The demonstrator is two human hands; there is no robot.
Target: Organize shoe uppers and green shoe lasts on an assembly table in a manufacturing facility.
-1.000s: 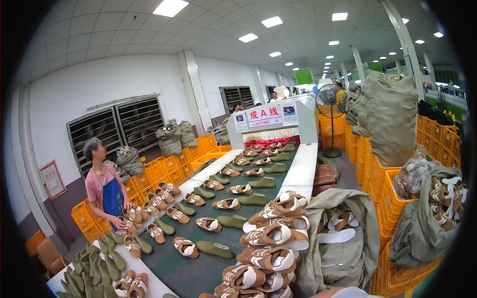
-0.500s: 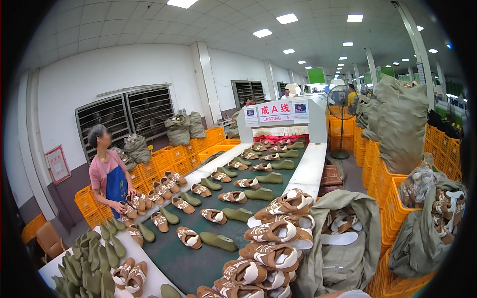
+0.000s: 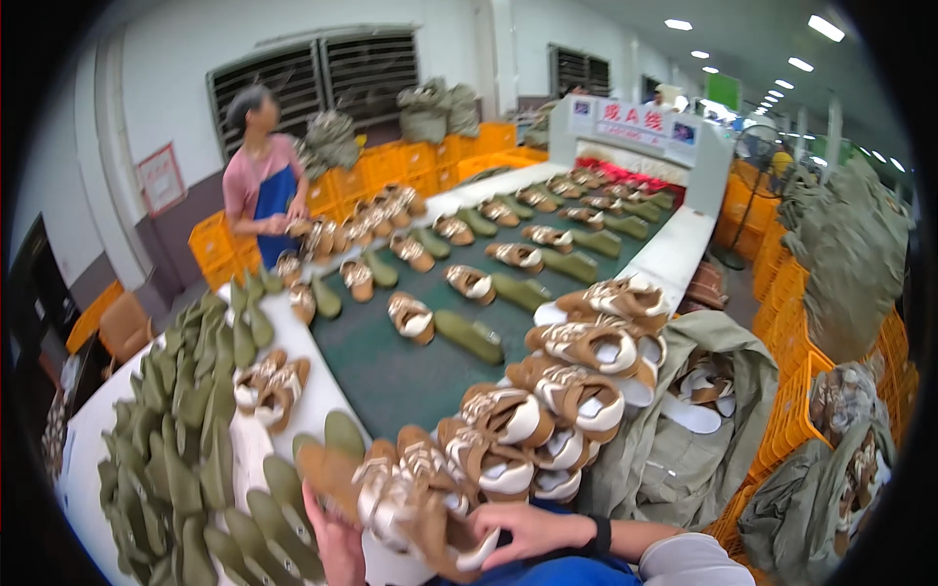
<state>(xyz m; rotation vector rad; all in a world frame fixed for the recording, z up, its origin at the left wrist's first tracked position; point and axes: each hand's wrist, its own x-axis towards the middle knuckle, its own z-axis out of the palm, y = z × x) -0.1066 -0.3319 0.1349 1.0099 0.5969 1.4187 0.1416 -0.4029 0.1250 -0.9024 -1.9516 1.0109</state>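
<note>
My left hand (image 3: 335, 542) is closed under the toe end of a brown-and-white sneaker (image 3: 376, 493). At its heel, my right hand (image 3: 535, 532) has fingers and thumb on the pale collar, with a dark band on the wrist. The sneaker tilts, toe up and left, opening toward me; it is blurred. Beyond it, sneakers lie stacked in a heap (image 3: 572, 391) at the belt's near right. Green shoe lasts (image 3: 186, 410) crowd the white side table on the left, and several lie just beside my left hand. A pair of sneakers (image 3: 272, 389) rests among them.
A green conveyor belt (image 3: 366, 337) carries sneakers and lasts, running from a white machine (image 3: 718, 161). A person in a blue apron (image 3: 266, 176) stands at the far left side, handling sneakers. An open grey sack (image 3: 684, 430) and orange crates (image 3: 791, 400) stand at right.
The view has swung left and down. Both my hands now show at the lower edge, holding a sneaker. Sneakers and lasts on the belt sit nearer to me relative to the heap.
</note>
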